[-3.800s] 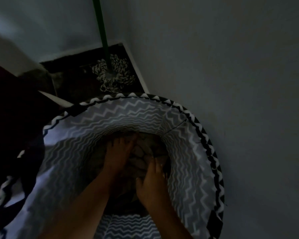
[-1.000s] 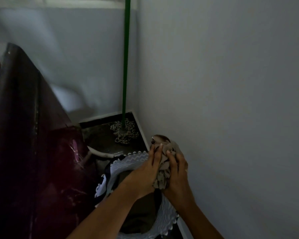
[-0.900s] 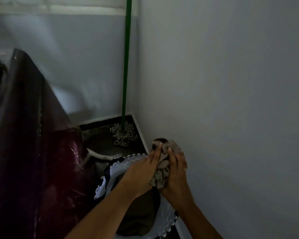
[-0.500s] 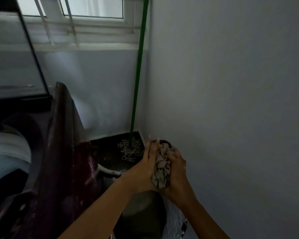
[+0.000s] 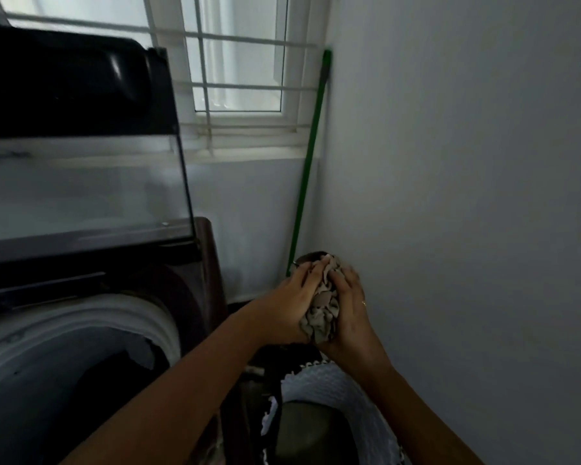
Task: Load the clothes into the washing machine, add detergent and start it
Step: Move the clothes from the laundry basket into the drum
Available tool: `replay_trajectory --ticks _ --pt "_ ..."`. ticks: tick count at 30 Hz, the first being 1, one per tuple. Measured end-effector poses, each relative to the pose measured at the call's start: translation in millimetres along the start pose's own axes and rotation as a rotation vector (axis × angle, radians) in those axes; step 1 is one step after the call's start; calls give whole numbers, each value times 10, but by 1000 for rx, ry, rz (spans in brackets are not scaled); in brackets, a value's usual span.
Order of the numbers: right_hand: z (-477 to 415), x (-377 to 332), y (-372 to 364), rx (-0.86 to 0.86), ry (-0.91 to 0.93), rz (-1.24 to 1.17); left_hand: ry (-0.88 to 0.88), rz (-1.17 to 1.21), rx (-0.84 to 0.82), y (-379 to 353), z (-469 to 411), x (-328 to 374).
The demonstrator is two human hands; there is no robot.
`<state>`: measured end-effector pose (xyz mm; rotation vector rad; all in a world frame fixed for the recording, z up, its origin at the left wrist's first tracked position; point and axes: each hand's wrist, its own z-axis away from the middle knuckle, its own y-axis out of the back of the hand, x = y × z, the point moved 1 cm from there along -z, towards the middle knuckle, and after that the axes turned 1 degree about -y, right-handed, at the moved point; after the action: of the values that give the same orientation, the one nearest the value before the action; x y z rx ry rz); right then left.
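Both arms reach forward, and the left hand (image 5: 294,305) and right hand (image 5: 351,308) grip together a crumpled beige patterned cloth (image 5: 322,308), raised above the white zigzag laundry basket (image 5: 336,385), right of the open dark-red top-loading washing machine (image 5: 121,330).

1. I see a barred window (image 5: 242,72) top centre, white sill (image 5: 249,151) under it.
2. Green mop handle (image 5: 306,169) leans in the corner, rt of the window.
3. Plain grey wall (image 5: 467,162) fills my rt side.

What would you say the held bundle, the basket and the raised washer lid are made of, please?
Bundle: soft patterned cloth, crumpled into folds. Basket: fabric, matte white lining with zigzag trim. Lid: probably glass or clear plastic, see-through and glossy, dark-framed.
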<state>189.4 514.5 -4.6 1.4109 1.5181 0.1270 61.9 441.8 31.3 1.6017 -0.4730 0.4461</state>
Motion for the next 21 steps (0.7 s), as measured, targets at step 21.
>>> replay_trajectory --ticks 21 --pt "-686 -2097 -1156 -226 301 -62 206 -296 21 1653 1945 -801"
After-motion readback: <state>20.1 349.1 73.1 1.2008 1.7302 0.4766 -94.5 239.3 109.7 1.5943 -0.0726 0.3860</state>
